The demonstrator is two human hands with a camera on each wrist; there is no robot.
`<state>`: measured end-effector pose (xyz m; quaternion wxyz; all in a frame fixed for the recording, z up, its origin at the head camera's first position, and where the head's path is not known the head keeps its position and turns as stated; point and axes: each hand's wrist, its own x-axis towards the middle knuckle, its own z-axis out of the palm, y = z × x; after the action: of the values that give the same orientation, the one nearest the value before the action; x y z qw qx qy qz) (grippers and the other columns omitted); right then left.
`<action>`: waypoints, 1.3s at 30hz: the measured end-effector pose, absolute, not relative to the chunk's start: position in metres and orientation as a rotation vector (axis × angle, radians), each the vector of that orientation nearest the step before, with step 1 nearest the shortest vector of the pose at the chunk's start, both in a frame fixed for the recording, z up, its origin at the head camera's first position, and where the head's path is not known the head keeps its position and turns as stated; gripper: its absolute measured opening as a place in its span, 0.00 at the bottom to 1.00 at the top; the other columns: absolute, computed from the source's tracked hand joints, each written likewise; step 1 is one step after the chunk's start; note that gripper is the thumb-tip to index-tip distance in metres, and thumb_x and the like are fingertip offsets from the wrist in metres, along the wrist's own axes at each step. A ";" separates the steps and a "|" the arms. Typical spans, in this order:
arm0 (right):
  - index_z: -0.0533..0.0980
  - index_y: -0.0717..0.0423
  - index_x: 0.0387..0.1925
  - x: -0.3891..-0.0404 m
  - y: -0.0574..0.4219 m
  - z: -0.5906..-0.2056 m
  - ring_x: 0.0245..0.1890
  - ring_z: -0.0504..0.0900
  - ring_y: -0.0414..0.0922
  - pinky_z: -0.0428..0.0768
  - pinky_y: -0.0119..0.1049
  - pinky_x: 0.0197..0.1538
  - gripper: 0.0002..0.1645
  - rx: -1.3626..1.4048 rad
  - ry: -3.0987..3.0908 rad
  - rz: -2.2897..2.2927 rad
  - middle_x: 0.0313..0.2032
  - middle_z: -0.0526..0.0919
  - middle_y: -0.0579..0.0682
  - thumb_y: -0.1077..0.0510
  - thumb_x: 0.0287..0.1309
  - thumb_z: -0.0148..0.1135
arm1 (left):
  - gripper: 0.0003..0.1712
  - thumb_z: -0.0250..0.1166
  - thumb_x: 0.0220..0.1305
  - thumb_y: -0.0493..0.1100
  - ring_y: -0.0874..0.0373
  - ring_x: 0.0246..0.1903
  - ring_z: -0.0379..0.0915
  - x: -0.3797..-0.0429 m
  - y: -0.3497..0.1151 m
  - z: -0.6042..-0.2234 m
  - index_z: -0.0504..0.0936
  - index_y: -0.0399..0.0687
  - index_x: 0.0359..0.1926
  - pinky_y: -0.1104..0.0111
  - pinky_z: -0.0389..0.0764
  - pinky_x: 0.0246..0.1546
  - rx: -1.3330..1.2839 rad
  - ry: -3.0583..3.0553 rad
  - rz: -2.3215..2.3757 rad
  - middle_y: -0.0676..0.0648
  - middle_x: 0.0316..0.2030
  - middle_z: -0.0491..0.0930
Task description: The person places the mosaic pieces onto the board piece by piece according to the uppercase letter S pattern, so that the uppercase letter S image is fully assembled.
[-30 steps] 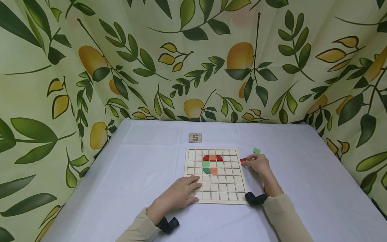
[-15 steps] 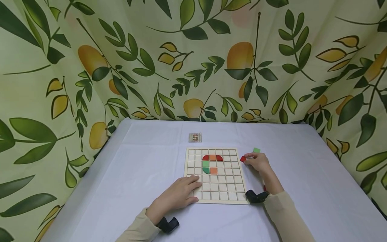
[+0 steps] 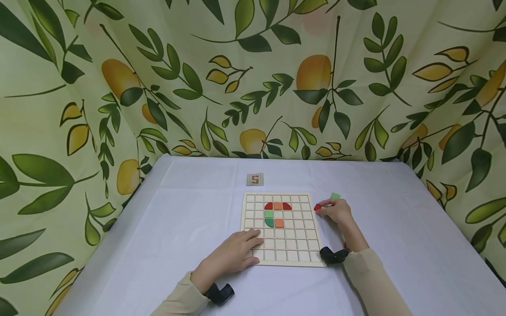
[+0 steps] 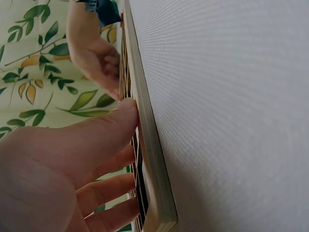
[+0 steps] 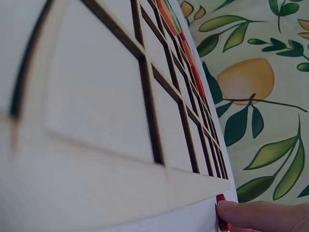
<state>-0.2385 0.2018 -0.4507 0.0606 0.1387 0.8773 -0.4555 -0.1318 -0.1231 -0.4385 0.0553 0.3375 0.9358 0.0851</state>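
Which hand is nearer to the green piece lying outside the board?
Right. The right hand is just in front of the green piece; the left hand rests on the board, farther away.

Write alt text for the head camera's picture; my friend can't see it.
A person's right hand has a red piece in its grip beside a gridded board, while the left hand rests on the board's left side. Six red, orange and green tiles lie on the board; a small card lies beyond.

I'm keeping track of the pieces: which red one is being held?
The red tile pinched in the right hand, just right of the board. Two rounded red tiles lie on it; another red piece shows by the right wrist.
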 end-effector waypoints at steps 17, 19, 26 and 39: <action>0.83 0.70 0.46 -0.235 0.203 -0.449 0.33 0.68 0.48 0.66 0.34 0.33 0.21 0.402 2.686 -1.382 0.28 0.74 0.50 0.64 0.49 0.74 | 0.29 0.67 0.68 0.51 0.48 0.68 0.68 -0.131 -0.123 -0.438 0.77 0.45 0.65 0.56 0.71 0.68 1.021 2.832 0.264 0.44 0.69 0.71; 0.83 0.70 0.47 -0.234 0.202 -0.448 0.32 0.68 0.47 0.66 0.34 0.33 0.21 0.404 2.677 -1.388 0.27 0.74 0.49 0.64 0.49 0.74 | 0.29 0.67 0.67 0.51 0.48 0.68 0.68 -0.131 -0.123 -0.438 0.77 0.46 0.65 0.56 0.71 0.68 1.019 2.832 0.261 0.44 0.69 0.71; 0.82 0.69 0.49 -0.230 0.202 -0.443 0.29 0.66 0.45 0.65 0.35 0.32 0.23 0.385 2.651 -1.401 0.23 0.71 0.46 0.62 0.51 0.74 | 0.28 0.67 0.67 0.51 0.48 0.68 0.68 -0.131 -0.123 -0.438 0.77 0.46 0.65 0.56 0.71 0.68 1.010 2.831 0.257 0.44 0.68 0.72; 0.81 0.69 0.50 -0.222 0.194 -0.437 0.28 0.66 0.43 0.66 0.34 0.31 0.23 0.332 2.627 -1.424 0.22 0.69 0.46 0.61 0.54 0.73 | 0.28 0.67 0.67 0.51 0.47 0.69 0.68 -0.131 -0.123 -0.438 0.77 0.45 0.65 0.55 0.71 0.68 1.019 2.836 0.262 0.44 0.68 0.72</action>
<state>-0.2224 0.1938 -0.4374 0.0675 0.1102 0.8719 -0.4724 -0.1310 -0.1230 -0.4378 0.0585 0.3363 0.9360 0.0866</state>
